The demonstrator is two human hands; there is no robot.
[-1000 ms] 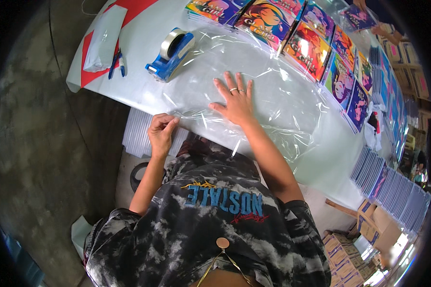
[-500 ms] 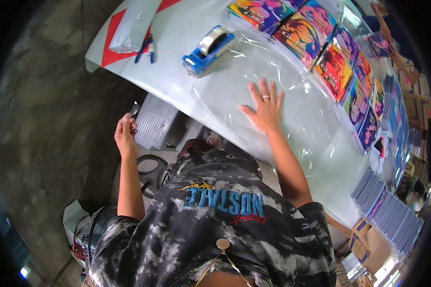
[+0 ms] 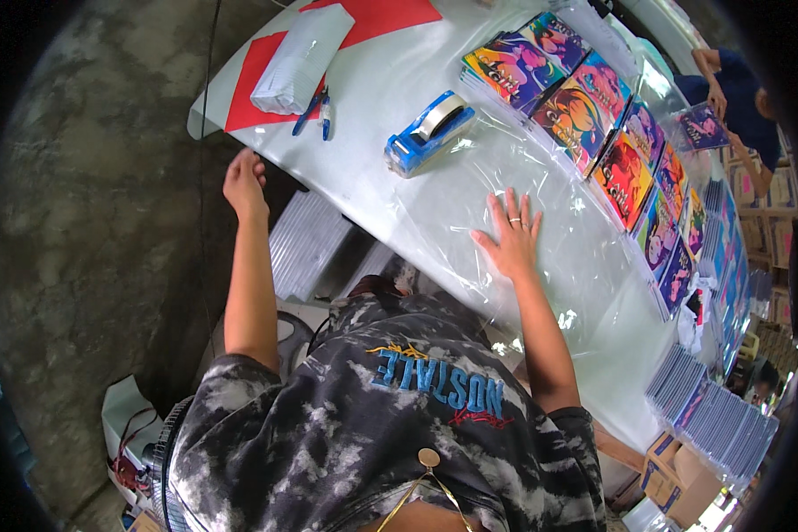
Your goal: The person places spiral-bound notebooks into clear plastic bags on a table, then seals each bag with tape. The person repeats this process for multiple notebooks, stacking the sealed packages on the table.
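The left hand (image 3: 246, 184) has moved from the film (image 3: 585, 259) at the surface's (image 3: 355, 173) near edge toward its left corner.

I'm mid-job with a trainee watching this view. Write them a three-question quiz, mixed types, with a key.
1. Multiple choice: what lies directly under the spread right hand?
A) a red sheet
B) clear plastic film
C) colourful booklets

2. True or false: the left hand is pressed flat on the table.

3. Short answer: which blue tool on the table is nearest the right hand?

Key:
1. B.
2. False: its fingers are curled, beside the table's edge; whether they hold anything cannot be told.
3. The tape dispenser, with a roll in it.
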